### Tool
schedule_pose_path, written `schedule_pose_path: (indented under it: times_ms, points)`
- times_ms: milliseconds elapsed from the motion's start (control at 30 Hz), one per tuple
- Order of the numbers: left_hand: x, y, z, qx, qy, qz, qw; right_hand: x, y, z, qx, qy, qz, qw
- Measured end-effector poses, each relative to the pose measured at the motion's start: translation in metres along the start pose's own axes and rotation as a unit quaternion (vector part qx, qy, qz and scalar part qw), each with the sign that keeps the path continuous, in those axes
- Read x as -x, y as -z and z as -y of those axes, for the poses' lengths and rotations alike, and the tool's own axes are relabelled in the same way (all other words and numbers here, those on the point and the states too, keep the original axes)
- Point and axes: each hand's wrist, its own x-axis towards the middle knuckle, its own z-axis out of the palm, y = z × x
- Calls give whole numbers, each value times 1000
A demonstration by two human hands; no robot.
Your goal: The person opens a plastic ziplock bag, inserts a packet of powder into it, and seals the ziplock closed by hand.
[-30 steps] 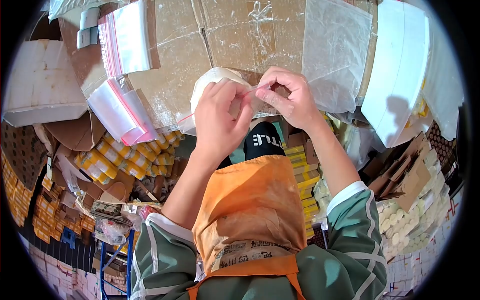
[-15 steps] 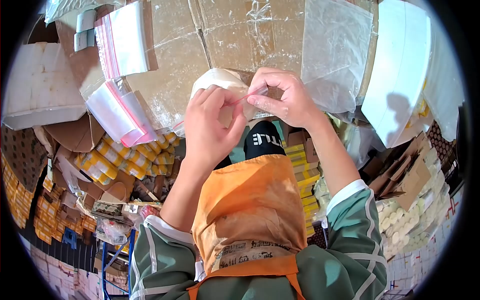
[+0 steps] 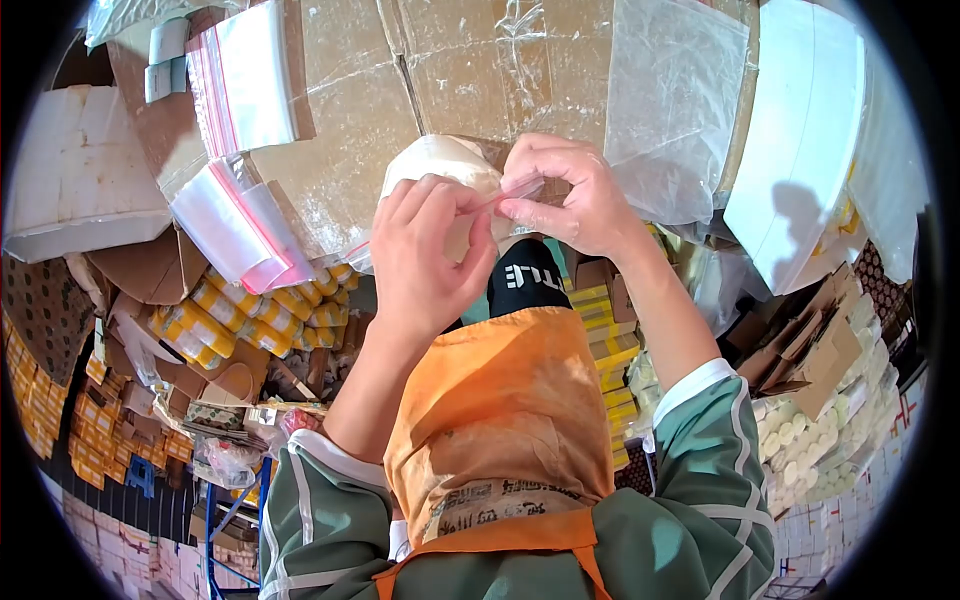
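A clear zip-lock bag (image 3: 432,160) with pale cream contents lies at the near edge of the cardboard-covered table. My left hand (image 3: 425,255) is closed in a pinch on the bag's red-striped top edge. Close beside it, my right hand (image 3: 575,195) pinches the right end of the same strip between thumb and fingers. Both sets of fingertips nearly meet. My left hand hides part of the strip and the bag's near side. What exactly is inside the bag cannot be made out.
Stacks of flat zip-lock bags (image 3: 245,85) lie on the table's left, with more bags (image 3: 240,225) below them. A clear plastic sheet (image 3: 670,110) covers the right part of the cardboard (image 3: 350,110). White foam boxes (image 3: 795,130) flank the table. Yellow packets (image 3: 255,315) are piled at lower left.
My left hand has slid slightly right along the strip, so its fingertips are closer to my right hand's. My right hand has barely moved and keeps its pinch.
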Motion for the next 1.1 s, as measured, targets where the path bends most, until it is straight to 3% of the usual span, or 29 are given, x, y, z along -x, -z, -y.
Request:
schedule_pose_path:
  times_ms: [733, 800, 900, 1100]
  points:
    - [0, 14, -4, 69, 89, 53, 992, 0, -1, 5, 64, 23, 7, 998]
    - [5, 21, -5, -11, 62, 58, 996, 0, -2, 7, 33, -17, -8, 999]
    - [17, 24, -1, -47, 10, 31, 998, 0, -6, 4, 57, 18, -1, 998]
    - [36, 34, 9, -90, -3, -2, 996, 0, -9, 9, 43, -8, -18, 999]
